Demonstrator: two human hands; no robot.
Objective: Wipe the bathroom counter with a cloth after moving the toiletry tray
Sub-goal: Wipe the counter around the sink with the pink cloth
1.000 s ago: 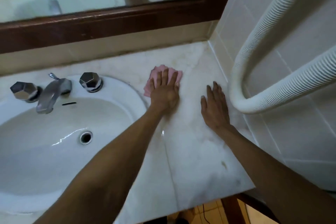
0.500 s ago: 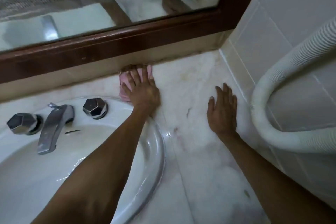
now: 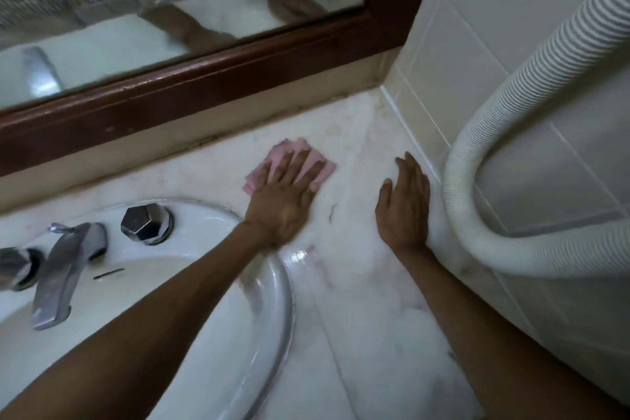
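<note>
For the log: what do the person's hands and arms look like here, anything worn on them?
Both forearms are bare as far as the frame shows, with no sleeve in view. The left hand and the right hand are bare too: no gloves, and I can see no rings, watch or wristband. Motion blur softens the left hand slightly, so very small items could be missed.

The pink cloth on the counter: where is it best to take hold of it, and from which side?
Probably the far right corner of the pink cloth, from the wall side: it lies flat under the left hand, and that corner sticks out free.
</note>
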